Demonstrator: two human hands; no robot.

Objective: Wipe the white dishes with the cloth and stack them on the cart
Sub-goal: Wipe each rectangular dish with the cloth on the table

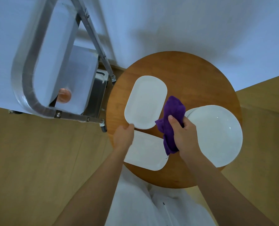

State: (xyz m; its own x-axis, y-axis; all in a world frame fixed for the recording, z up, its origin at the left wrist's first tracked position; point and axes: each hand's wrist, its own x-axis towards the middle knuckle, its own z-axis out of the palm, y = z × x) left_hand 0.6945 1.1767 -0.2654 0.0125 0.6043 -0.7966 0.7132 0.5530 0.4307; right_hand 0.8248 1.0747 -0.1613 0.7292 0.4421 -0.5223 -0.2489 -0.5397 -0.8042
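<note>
Three white dishes lie on a round wooden table (192,75). A rounded rectangular dish (145,101) sits at the far left, a second rectangular dish (147,154) lies nearer me, and a large round plate (217,134) is on the right. My right hand (182,132) grips a bunched purple cloth (173,110) between the dishes. My left hand (124,136) touches the near edge of the far rectangular dish, its thumb at the rim; its fingers are hidden from view.
A metal cart (54,75) with a tubular handle and a steel lower shelf stands to the left of the table, a caster (103,128) close to the table's edge. A small orange round object (64,95) shows through the cart. Wooden floor surrounds the table.
</note>
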